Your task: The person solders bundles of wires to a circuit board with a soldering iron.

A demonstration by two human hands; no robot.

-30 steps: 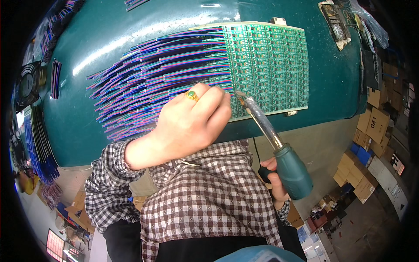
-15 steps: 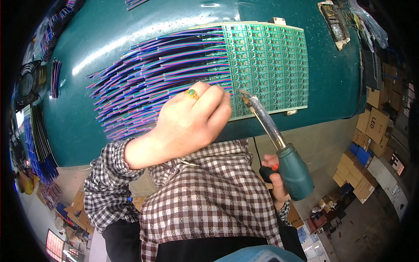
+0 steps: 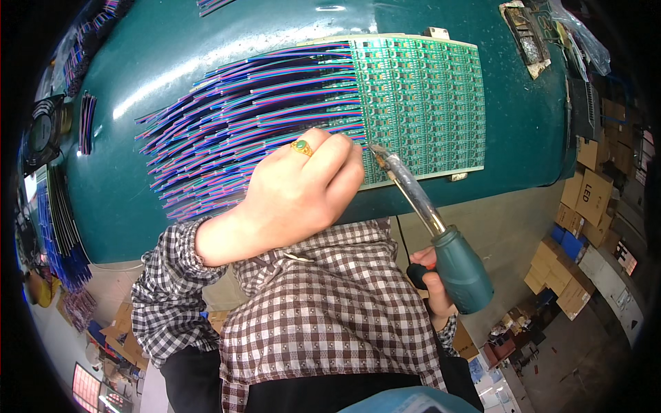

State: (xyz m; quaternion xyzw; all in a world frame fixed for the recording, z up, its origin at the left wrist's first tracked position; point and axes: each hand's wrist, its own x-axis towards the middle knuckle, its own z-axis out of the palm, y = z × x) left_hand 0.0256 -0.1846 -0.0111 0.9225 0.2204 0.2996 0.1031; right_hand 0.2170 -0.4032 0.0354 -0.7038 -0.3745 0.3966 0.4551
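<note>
A green circuit board panel (image 3: 427, 103) lies on the teal table, with rows of small parts across it. Multicoloured ribbon wires (image 3: 227, 110) fan out leftward from the panel in several rows. My left hand (image 3: 303, 182), wearing a ring, is closed at the panel's near edge; its fingertips pinch a ribbon wire end, mostly hidden beneath the knuckles. My right hand (image 3: 435, 292) grips a soldering iron (image 3: 465, 272) by its green handle, fingers partly hidden behind it. The iron's tip touches or hovers just over the board, right beside my left fingertips; contact cannot be made out.
The teal table (image 3: 275, 20) carries a sponge-like block in a worn tray (image 3: 527, 41) at the far right. A small fan (image 3: 47, 131) stands at the left, near a wire bundle (image 3: 87, 124). More wires hang at the left edge. Cardboard boxes (image 3: 592, 196) are stacked right.
The soldering iron's tip has shifted slightly left, closer to my left fingertips. My left hand has stayed nearly still.
</note>
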